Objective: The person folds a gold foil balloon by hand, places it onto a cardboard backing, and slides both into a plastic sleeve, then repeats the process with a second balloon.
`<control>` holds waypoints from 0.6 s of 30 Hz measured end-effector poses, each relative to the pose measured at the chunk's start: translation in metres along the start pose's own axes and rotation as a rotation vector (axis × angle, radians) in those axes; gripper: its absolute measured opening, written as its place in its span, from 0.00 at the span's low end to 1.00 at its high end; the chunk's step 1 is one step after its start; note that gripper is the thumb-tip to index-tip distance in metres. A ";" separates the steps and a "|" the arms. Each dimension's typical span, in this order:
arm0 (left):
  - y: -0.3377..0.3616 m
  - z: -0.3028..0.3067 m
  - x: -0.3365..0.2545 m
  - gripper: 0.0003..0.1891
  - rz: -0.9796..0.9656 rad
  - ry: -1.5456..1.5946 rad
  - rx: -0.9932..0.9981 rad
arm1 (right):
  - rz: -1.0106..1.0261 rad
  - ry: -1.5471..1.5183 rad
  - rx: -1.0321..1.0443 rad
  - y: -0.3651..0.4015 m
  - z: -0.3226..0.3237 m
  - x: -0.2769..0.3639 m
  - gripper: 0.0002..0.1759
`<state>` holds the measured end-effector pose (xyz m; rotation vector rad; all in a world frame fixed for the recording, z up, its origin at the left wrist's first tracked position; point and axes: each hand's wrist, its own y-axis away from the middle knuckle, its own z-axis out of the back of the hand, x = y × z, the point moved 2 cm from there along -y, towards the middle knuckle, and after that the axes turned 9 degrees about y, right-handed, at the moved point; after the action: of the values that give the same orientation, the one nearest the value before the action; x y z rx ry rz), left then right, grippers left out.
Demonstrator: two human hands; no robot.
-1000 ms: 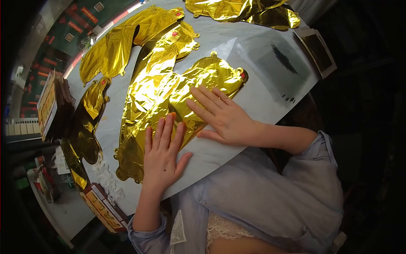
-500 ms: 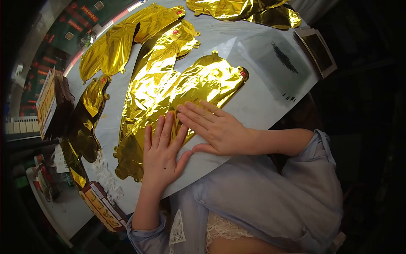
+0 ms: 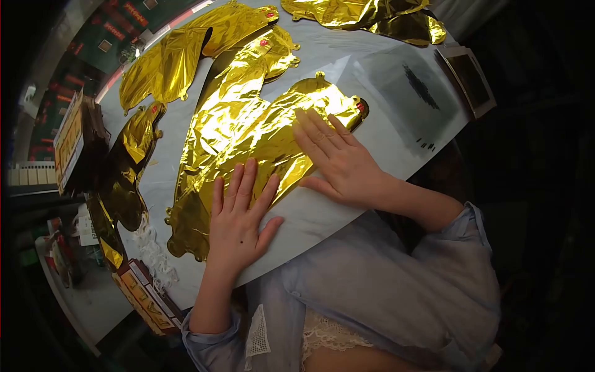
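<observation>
A flat, crinkled gold foil balloon (image 3: pixel 260 133) lies on the white table (image 3: pixel 378 142) in front of me. My left hand (image 3: pixel 238 217) rests palm down with fingers spread on the balloon's near end. My right hand (image 3: pixel 338 158) presses flat on its right part, fingers pointing away toward the end with a small red tab (image 3: pixel 357 105). Neither hand grips anything.
More deflated gold foil balloons lie at the far left (image 3: pixel 167 59), the left edge (image 3: pixel 133 155) and the far side (image 3: pixel 365 15). A cardboard box (image 3: pixel 74 146) stands at the left. Printed packets (image 3: pixel 145 297) sit by the near left edge, a dark framed item (image 3: pixel 468 77) at the right.
My right hand slid along the foil toward my left hand, then moved back out to the right, toward the tab end. My left hand stayed pressed in place.
</observation>
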<state>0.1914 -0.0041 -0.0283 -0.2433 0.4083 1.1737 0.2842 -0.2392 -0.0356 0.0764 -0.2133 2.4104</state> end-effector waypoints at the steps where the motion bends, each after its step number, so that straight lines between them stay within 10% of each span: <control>1: 0.000 0.000 0.000 0.35 0.002 0.001 -0.001 | -0.029 0.005 0.017 0.002 -0.002 -0.006 0.48; 18: 0.003 0.000 0.008 0.40 -0.004 -0.039 0.025 | -0.150 0.080 0.045 -0.002 -0.007 -0.028 0.39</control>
<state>0.1907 0.0038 -0.0321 -0.1989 0.3877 1.1666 0.3062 -0.2547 -0.0452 0.0155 -0.1126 2.2641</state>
